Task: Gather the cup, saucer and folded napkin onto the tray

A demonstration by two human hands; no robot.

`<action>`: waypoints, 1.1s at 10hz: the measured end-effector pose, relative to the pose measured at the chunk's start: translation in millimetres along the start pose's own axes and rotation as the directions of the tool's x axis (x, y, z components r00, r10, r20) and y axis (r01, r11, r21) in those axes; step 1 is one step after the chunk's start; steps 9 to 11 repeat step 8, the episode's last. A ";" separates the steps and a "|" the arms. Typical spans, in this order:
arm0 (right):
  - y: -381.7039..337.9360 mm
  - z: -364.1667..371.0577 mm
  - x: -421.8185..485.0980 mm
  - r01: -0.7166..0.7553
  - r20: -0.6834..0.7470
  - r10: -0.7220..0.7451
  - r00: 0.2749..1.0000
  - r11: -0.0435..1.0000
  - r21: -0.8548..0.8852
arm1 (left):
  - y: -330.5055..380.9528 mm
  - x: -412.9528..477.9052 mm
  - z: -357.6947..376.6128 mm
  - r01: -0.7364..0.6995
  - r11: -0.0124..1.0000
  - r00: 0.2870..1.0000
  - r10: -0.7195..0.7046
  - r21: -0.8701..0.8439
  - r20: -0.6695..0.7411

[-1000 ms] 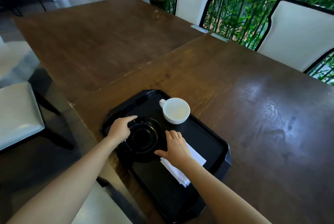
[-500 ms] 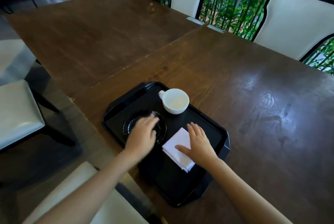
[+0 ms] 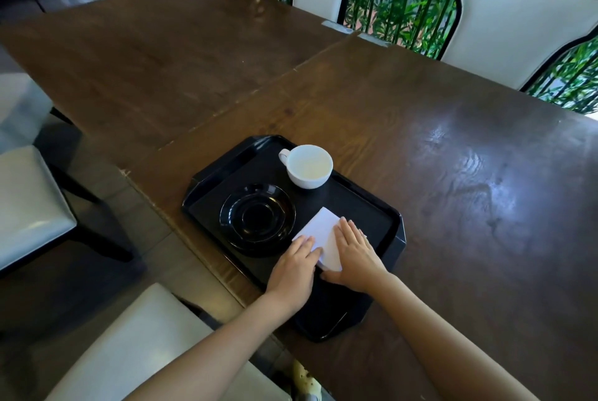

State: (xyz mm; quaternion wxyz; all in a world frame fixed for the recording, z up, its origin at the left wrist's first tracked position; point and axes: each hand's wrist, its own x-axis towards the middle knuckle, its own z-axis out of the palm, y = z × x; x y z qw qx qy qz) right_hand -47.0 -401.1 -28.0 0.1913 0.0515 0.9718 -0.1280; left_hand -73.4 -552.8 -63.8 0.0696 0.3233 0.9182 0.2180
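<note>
Under both my flat palms, left hand (image 3: 293,266) and right hand (image 3: 354,256) open and gripping nothing, the napkin (image 3: 318,234) lies on the tray (image 3: 393,222), pressed to keep it folded, I judge, saucer (image 3: 257,216) just leftward, cup (image 3: 309,166) beyond my fingertips.

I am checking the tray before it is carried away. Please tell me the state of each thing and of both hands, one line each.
cup: upright on the tray, apart from the saucer, untouched.
saucer: flat on the tray, right way up, nothing on it.
folded napkin: lying flat on the tray, pressed under both hands.
tray: on the table, at its near edge.
left hand: open, flat on the napkin.
right hand: open, flat on the napkin.
</note>
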 end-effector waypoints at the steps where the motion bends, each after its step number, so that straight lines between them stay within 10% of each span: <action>1: 1.5 0.8 -2.4 -0.008 -0.007 0.008 1.000 1.000 -0.006 | 3.7 -1.5 0.5 -0.003 1.000 1.000 0.003 -0.002 0.023; 5: -4.1 -11.2 -11.2 -0.056 0.084 0.053 0.995 0.998 0.035 | 16.2 -2.4 -22.1 -0.035 0.999 0.986 0.028 0.038 0.166; 8: -14.5 -66.6 -32.6 -0.222 0.382 0.217 0.898 0.975 -0.032 | 39.3 29.8 -94.2 -0.035 0.981 0.845 -0.073 0.191 0.530; 11: -14.5 -66.6 -32.6 -0.222 0.382 0.217 0.898 0.975 -0.032 | 39.3 29.8 -94.2 -0.035 0.981 0.845 -0.073 0.191 0.530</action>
